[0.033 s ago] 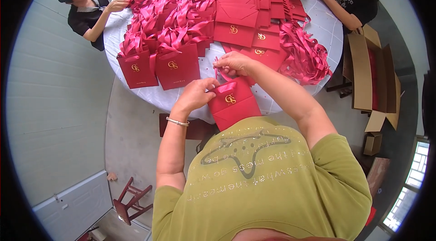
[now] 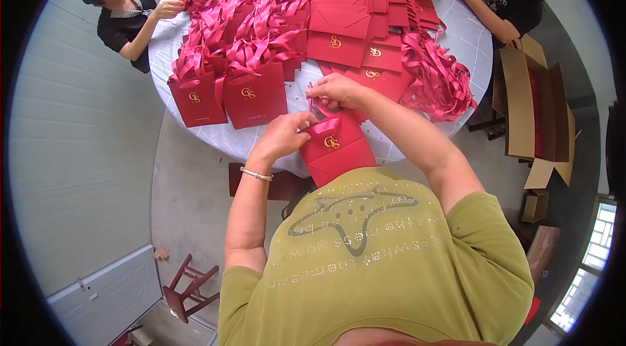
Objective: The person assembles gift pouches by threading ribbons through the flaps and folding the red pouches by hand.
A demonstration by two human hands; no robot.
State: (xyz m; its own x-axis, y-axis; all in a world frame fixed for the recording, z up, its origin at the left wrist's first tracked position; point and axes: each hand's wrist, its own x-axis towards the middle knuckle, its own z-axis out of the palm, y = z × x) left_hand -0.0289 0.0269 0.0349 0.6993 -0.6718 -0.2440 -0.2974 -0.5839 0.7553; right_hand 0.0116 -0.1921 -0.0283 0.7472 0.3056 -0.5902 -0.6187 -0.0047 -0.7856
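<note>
A flat red paper gift bag with a gold emblem lies at the table's near edge, its lower end against my green shirt. My left hand has its fingers closed at the bag's upper left edge, beside a short stretch of pink satin ribbon across the front. Just beyond the bag, my right hand pinches a pink ribbon end between thumb and fingertips. A loop of that ribbon runs down from it toward the bag's top. My left fingertips are partly hidden behind the bag's edge.
Left of my hands stand finished-looking red bags with ribbon handles. Flat red bags are stacked ahead; loose pink ribbons heap at right. Two co-workers reach onto the round white-covered table. An open cardboard box stands right, a wooden stool lower left.
</note>
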